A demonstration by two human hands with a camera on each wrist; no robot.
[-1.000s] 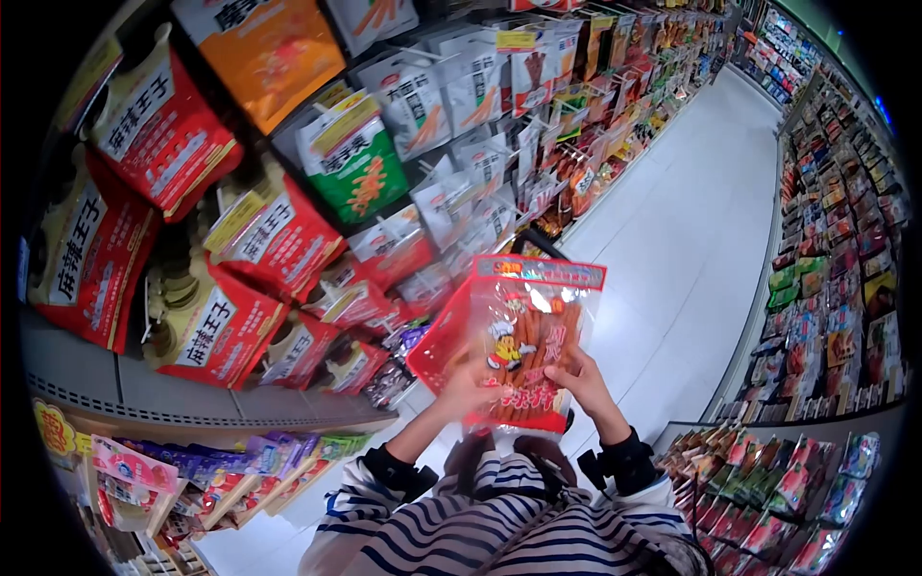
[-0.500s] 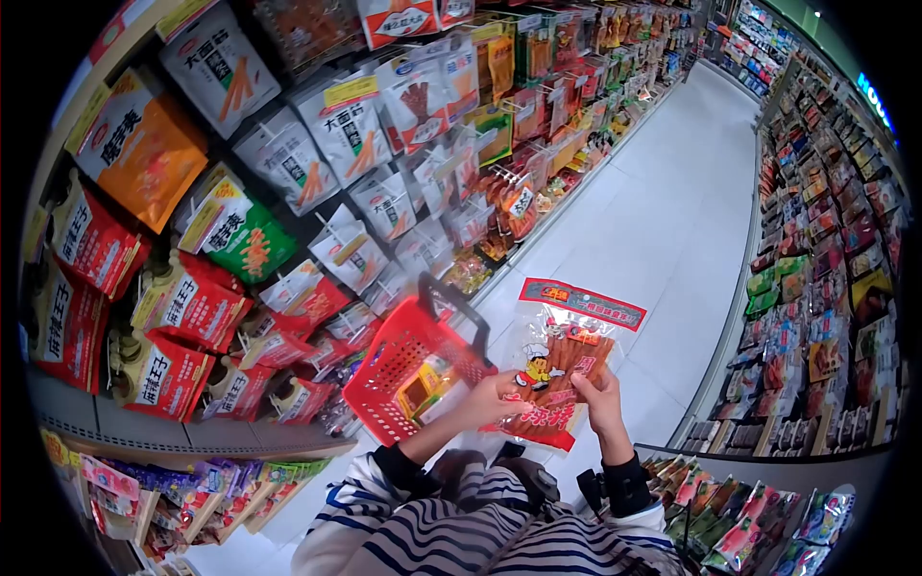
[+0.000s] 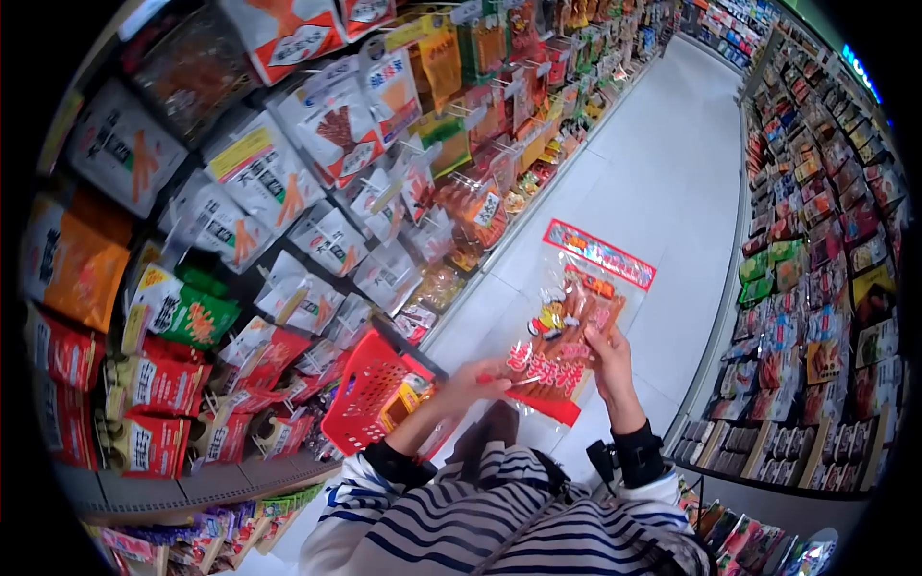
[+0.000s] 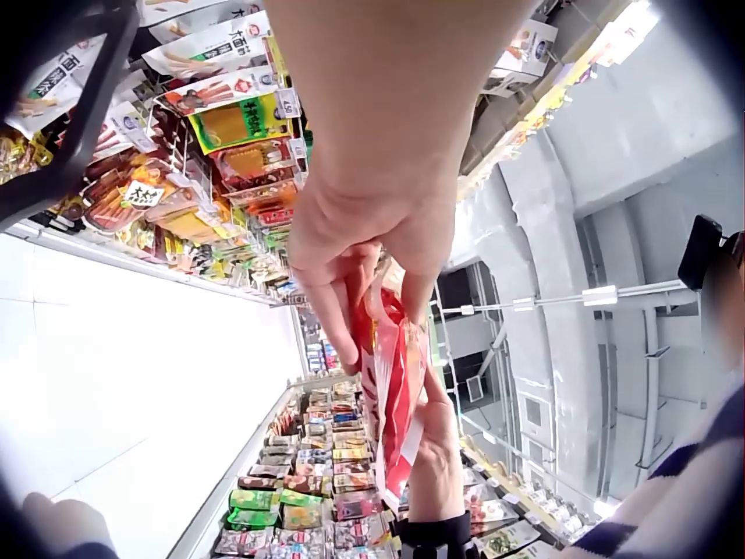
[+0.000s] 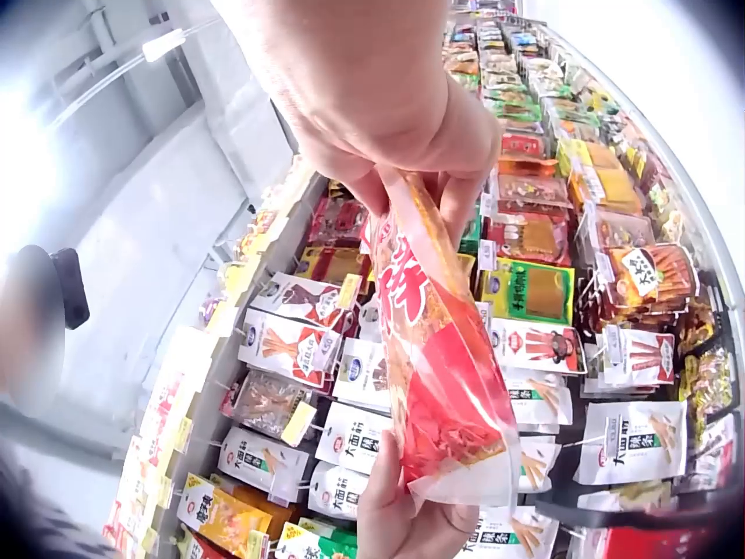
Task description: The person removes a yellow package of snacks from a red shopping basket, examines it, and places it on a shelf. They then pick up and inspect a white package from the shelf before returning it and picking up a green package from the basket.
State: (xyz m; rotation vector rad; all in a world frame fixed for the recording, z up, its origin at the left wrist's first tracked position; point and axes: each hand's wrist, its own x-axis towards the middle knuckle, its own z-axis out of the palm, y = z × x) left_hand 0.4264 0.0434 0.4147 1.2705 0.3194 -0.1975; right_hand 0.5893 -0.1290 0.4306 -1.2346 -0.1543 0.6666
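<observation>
A clear snack bag with red top and bottom bands [image 3: 567, 331] is held in front of the body, tilted, reddish-brown sticks showing inside. My right hand [image 3: 615, 370] pinches its right side, thumb on the front. At the lower left edge, my left hand [image 3: 471, 382] pinches the bag. The left wrist view has the bag [image 4: 394, 379] edge-on between the left hand [image 4: 373, 239] above and the right hand [image 4: 435, 448] beyond. In the right wrist view the right hand [image 5: 402, 140] grips one edge and the left hand [image 5: 408, 518] the other.
A red basket [image 3: 360, 398] with a yellow-and-brown packet inside hangs by the left forearm. Hanging snack bags [image 3: 254, 178] fill the left shelf. Another stocked shelf [image 3: 816, 250] lines the right, with the white floor [image 3: 663, 173] between.
The bag has moved right and slightly up in the head view, both hands still on it. The basket came into fuller view, then shifted left and down. The shelf view has swung further along the aisle.
</observation>
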